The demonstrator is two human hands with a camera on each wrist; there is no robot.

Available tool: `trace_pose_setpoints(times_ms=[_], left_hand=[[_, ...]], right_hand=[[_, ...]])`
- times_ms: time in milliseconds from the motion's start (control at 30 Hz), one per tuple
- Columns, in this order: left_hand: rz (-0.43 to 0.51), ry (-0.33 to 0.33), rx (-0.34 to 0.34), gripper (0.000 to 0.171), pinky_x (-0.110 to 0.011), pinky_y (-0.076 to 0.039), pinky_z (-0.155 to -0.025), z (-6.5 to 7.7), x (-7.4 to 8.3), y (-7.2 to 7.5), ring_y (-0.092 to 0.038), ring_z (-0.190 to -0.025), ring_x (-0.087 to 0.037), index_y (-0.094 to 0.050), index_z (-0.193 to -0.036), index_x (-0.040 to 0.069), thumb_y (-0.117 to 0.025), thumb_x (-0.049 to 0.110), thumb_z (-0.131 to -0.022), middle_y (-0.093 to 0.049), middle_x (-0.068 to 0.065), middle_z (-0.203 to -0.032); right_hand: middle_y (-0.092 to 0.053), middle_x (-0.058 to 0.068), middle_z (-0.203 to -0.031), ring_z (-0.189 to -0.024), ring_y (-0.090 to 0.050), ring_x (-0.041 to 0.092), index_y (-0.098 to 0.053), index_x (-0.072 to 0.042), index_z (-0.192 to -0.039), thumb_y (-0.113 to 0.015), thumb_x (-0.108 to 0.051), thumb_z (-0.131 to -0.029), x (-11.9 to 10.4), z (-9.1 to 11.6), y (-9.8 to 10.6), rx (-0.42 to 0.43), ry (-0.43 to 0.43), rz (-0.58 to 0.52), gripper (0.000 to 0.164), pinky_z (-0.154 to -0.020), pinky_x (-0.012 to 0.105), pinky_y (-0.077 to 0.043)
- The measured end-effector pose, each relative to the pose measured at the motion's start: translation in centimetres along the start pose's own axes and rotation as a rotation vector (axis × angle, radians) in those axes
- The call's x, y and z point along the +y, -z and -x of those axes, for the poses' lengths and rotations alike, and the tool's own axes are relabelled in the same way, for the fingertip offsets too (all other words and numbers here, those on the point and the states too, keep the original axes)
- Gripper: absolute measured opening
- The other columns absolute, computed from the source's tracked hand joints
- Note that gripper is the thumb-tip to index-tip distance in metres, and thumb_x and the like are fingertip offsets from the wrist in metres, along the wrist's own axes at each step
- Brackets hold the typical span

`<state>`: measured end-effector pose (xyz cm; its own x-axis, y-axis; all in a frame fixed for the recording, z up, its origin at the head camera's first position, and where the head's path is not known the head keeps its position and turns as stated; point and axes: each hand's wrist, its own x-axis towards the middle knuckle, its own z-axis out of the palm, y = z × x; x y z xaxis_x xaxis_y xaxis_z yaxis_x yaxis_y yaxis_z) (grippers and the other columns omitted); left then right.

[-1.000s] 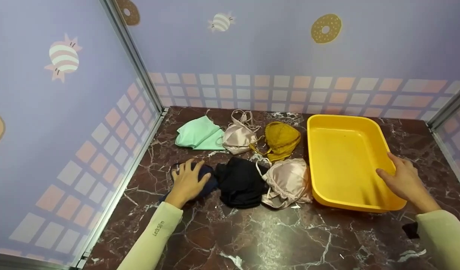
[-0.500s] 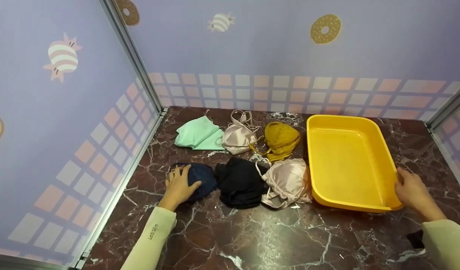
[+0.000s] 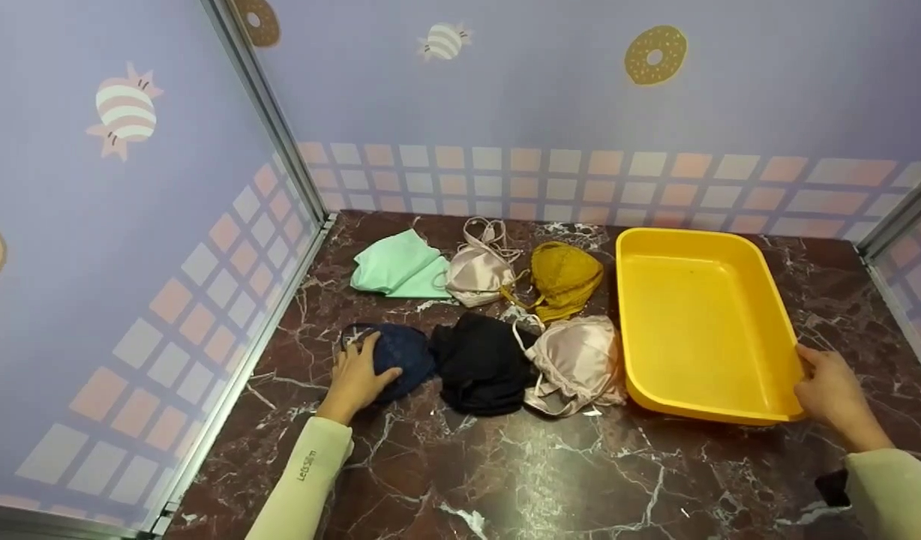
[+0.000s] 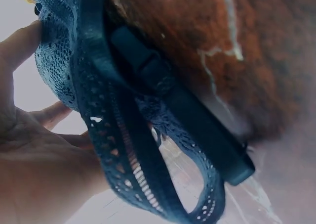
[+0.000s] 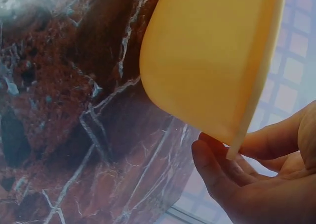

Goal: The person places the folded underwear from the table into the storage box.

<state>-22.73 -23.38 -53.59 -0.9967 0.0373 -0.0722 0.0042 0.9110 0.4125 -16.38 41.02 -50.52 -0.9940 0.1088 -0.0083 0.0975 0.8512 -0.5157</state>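
In the head view my left hand [image 3: 355, 375] lies over a navy lace bra [image 3: 400, 360], its fingers along the left edge and its thumb on the near side. Close up in the left wrist view, the thumb [image 4: 22, 43] bears on the lace cup [image 4: 57, 61] while dark straps and a band [image 4: 148, 66] hang loose in front. My right hand [image 3: 835, 394] grips the right rim of a yellow plastic basin [image 3: 779, 322] close to its near corner. From the right wrist view, thumb and fingers stand on either side of that rim [image 5: 242, 130].
Beside the navy bra lie a black folded garment [image 3: 483, 367] and a pale pink satin bra [image 3: 580, 356]. Behind them are a mint-green folded cloth [image 3: 400, 266], another pink bra [image 3: 479, 274] and a mustard bra [image 3: 565, 277]. Walls surround the marble tabletop [image 3: 505, 480].
My left hand has slid left on the navy bra, uncovering more of its cup. My right hand has drawn back from inside the basin and taken its right rim.
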Motion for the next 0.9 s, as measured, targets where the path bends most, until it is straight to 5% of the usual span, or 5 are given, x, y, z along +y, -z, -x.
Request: trace_pose_setpoints(times_ms=[367,733,900], left_hand=[[0.018,-0.021,-0.042,0.079,-0.057,-0.017,-0.090,-0.1,-0.6,0.1,-0.023,-0.117,-0.042,-0.018,-0.137,0.021,-0.065,0.034,-0.074,-0.030,-0.025,-0.128],[-0.002,0.013,0.015,0.074,-0.057,-0.019,-0.087,-1.1,-0.8,-0.1,-0.029,-0.112,-0.043,-0.022,-0.134,0.024,-0.066,0.024,-0.075,-0.036,-0.025,-0.124],[0.041,0.015,0.038,0.071,-0.056,-0.019,-0.087,-1.3,-0.9,-0.1,-0.032,-0.112,-0.040,-0.021,-0.133,0.026,-0.064,0.019,-0.077,-0.037,-0.022,-0.124]], right_hand=[[-0.030,0.033,-0.113,-0.091,-0.038,0.044,-0.024,0.012,-0.128,-0.040,0.008,-0.075,0.9,0.5,-0.4,0.021,0.008,-0.057,0.055,-0.058,0.035,-0.036],[-0.028,0.032,-0.117,-0.097,-0.039,0.046,-0.024,0.008,-0.130,-0.038,0.008,-0.076,1.4,0.7,-0.5,0.043,0.038,-0.092,0.056,-0.057,0.013,-0.034],[-0.027,0.031,-0.118,-0.099,-0.038,0.047,-0.021,0.007,-0.131,-0.039,0.008,-0.076,1.4,0.7,-0.6,0.028,0.028,-0.111,0.058,-0.056,0.012,-0.034]])
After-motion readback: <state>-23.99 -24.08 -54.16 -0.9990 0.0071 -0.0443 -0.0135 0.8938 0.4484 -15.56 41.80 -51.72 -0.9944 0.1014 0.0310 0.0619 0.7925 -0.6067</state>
